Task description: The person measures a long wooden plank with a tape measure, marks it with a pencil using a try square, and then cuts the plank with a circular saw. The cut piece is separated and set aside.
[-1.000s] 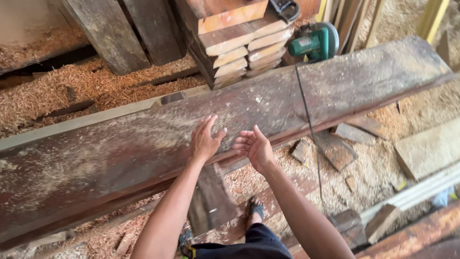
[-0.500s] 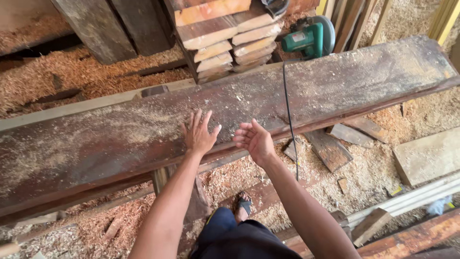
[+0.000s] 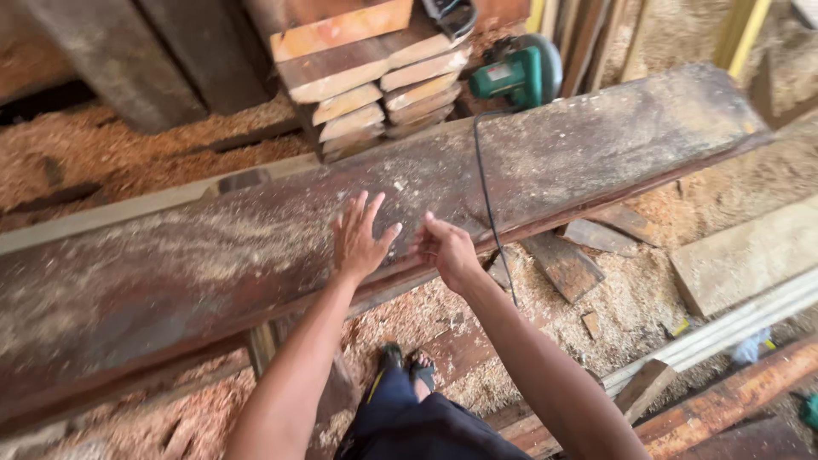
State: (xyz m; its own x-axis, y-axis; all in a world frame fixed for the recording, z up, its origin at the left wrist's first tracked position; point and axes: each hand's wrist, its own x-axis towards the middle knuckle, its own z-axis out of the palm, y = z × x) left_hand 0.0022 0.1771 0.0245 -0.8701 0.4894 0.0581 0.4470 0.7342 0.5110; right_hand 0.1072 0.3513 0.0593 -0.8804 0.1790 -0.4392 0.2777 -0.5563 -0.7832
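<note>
A long, wide, dark wooden plank (image 3: 213, 255) dusted with sawdust runs across the view from lower left to upper right. My left hand (image 3: 358, 238) lies flat on its near part, fingers spread. My right hand (image 3: 445, 249) hovers at the plank's near edge, palm turned sideways, fingers loosely curled, holding nothing. A black power cord (image 3: 487, 204) crosses the plank just right of my right hand and hangs down over the edge.
A green electric power tool (image 3: 515, 72) sits behind the plank beside a stack of cut boards (image 3: 366, 77). Sawdust (image 3: 630, 307) and wood offcuts cover the floor. More planks (image 3: 741, 255) lie at the right. My feet (image 3: 407, 362) stand below the plank.
The view has shifted left and slightly down. My left hand stays flat on the plank; my right hand has drifted a little toward the plank's edge.
</note>
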